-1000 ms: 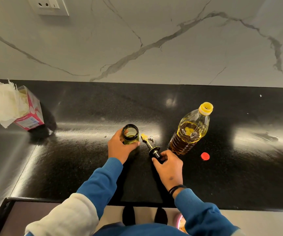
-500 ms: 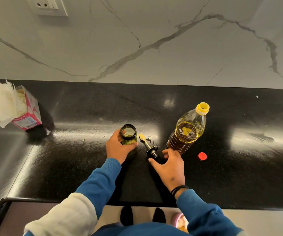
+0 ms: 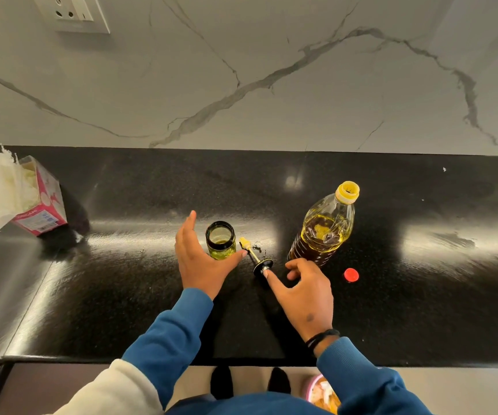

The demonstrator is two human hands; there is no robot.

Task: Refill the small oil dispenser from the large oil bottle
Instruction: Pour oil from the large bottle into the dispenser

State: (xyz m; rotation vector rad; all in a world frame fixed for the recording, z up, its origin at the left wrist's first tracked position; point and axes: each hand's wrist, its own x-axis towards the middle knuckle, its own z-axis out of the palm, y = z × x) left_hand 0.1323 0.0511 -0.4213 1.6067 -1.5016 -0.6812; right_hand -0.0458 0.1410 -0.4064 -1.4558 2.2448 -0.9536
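On the black desk [image 3: 391,295] in front of you, the small oil dispenser [image 3: 220,240] stands upright with its mouth uncovered and only a shallow layer of oil at the bottom. Your left hand [image 3: 200,262] cups its near side, fingers straight and relaxed, thumb resting against the glass rather than gripping it. The dispenser's brush lid [image 3: 256,259] lies flat just to the right of it, beside a few oil drops, and your right hand [image 3: 307,292] touches its black cap with an extended fingertip, the other fingers loosely curled and holding nothing. The large oil bottle [image 3: 325,232] stands just beyond that hand, uncapped, its red cap [image 3: 351,274] lying near its base. So both containers look opened and ready; what remains, as far as I can judge, is the pour itself, then refitting the lid and cap.
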